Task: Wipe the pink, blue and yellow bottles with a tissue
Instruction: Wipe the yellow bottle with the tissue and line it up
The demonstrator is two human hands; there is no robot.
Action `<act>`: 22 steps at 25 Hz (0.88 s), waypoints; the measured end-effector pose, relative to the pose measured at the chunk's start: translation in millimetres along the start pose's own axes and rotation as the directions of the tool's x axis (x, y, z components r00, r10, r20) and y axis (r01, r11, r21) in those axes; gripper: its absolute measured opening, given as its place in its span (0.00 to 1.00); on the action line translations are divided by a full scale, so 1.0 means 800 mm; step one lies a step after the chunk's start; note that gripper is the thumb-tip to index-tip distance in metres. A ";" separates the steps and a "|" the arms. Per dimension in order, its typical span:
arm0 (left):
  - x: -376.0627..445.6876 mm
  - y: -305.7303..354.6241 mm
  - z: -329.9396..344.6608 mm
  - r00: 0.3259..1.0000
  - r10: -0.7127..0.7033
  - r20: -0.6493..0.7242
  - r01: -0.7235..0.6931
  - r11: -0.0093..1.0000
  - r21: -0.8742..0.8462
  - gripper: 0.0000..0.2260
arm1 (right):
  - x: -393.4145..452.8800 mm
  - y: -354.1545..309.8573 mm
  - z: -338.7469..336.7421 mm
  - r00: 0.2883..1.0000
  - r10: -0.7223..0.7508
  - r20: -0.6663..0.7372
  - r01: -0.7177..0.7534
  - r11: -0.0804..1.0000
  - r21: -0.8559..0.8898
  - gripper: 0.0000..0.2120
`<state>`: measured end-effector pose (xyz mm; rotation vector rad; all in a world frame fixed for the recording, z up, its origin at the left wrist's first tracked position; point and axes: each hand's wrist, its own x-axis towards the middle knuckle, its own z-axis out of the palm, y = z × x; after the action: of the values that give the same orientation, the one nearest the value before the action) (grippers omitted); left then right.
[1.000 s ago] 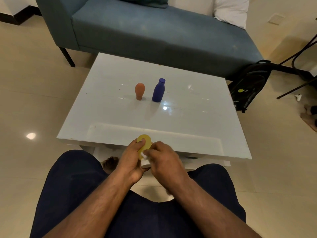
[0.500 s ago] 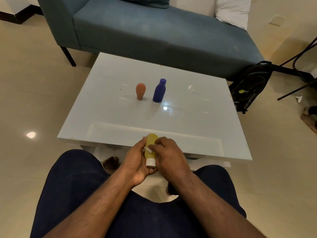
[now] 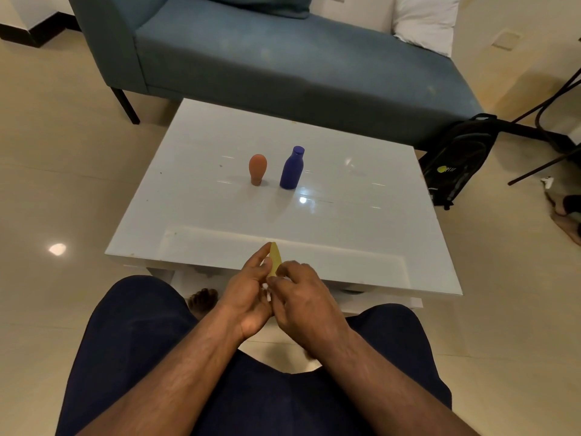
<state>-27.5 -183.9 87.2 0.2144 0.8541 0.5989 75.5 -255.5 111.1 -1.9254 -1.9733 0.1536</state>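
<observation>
The yellow bottle [image 3: 275, 259] is held at the table's near edge, cap toward me, seen edge-on and mostly hidden between my hands. My left hand [image 3: 248, 295] grips it from the left. My right hand [image 3: 303, 305] presses a white tissue [image 3: 268, 294] against its right side; only a scrap of tissue shows. The pink bottle [image 3: 257, 169] stands cap-down at the middle of the white table [image 3: 201, 215]. The blue bottle [image 3: 292, 168] stands upright just to its right.
A blue-grey sofa [image 3: 283, 64] with a white pillow [image 3: 424, 23] lies beyond the table. A black backpack [image 3: 457, 162] leans on the floor to the right, near dark chair legs [image 3: 540, 165]. My knees are under the table's near edge.
The yellow bottle has turned in my hands from face-on to edge-on. My right hand has slid along it with the tissue. The pink and blue bottles have not moved.
</observation>
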 end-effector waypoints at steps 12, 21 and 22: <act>0.006 0.006 -0.008 0.998 0.046 0.046 -0.046 0.999 0.002 0.19 | 0.028 -0.009 0.003 0.981 0.169 -0.095 -0.141 0.958 0.248 0.06; -0.002 0.007 -0.004 0.998 0.034 0.051 -0.035 0.999 0.022 0.15 | 0.003 -0.009 0.001 0.984 0.168 -0.064 -0.141 0.944 0.300 0.09; -0.002 0.006 -0.003 0.998 0.027 0.061 -0.029 0.999 0.032 0.15 | 0.014 -0.007 -0.004 0.978 0.195 -0.074 -0.164 0.936 0.310 0.09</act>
<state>-31.7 -180.9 88.8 0.2735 0.8043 0.6020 71.9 -245.3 118.3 -1.8664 -1.5986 0.3748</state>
